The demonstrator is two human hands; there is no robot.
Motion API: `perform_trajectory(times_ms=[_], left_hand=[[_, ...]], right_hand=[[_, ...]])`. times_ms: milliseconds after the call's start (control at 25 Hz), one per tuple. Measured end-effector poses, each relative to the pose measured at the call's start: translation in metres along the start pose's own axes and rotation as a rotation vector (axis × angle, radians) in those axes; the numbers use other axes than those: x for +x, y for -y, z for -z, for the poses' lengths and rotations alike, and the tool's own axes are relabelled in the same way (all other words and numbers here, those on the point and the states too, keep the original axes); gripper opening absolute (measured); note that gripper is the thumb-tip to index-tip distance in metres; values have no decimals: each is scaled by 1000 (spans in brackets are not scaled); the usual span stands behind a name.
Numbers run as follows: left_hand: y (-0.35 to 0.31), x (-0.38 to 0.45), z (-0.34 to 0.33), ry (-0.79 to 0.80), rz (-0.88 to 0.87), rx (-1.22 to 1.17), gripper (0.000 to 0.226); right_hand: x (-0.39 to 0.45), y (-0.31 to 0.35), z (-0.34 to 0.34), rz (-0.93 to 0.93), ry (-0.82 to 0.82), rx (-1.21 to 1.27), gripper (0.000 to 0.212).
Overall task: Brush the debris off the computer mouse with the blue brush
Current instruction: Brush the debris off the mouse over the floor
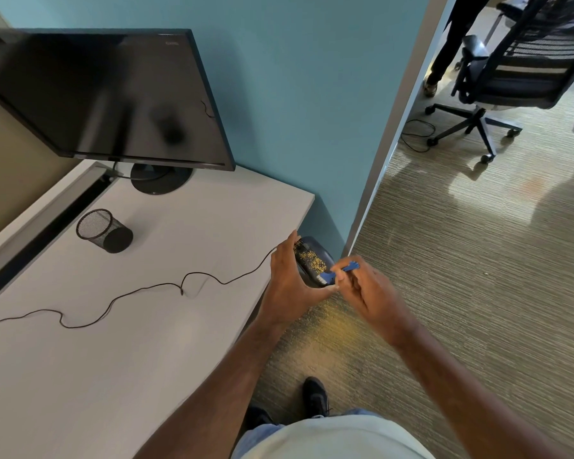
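Head cam view: my left hand [290,286] is gripping the dark wired computer mouse [312,261] off the right edge of the white worktop [146,326], over the carpet. My right hand [367,289] pinches the small blue plastic brush [337,273], bristles touching the mouse's near end. Yellow crumbs [312,256] speckle its top.

White desk [140,326] carries monitor [106,94], mesh cup [105,230], black cable [146,288].
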State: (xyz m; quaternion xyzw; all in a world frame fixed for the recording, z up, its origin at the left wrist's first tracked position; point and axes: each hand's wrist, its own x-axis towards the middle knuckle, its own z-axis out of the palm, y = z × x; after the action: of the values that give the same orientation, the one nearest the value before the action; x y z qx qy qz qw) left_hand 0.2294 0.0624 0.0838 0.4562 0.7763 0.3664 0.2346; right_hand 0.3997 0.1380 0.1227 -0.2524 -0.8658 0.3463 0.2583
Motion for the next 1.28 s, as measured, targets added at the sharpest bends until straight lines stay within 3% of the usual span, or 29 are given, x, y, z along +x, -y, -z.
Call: perform_trajectory(times_ms=[280,840,1120,1280], left_hand=[[-3,-1,2,16,-8,-24,127],[0,-3,-1,9,17,-41,125],[-1,-3,3,-18,-26,3,128],[-3,-2,3,-9,-24,-6,128]], right_hand=[[5,-7,8,66,-48,-192,36],[-3,1,-15,121,105,-145,33],[3,-1,6,45,-58,-132,36],[5,-4,6,90,-24,-177,36]])
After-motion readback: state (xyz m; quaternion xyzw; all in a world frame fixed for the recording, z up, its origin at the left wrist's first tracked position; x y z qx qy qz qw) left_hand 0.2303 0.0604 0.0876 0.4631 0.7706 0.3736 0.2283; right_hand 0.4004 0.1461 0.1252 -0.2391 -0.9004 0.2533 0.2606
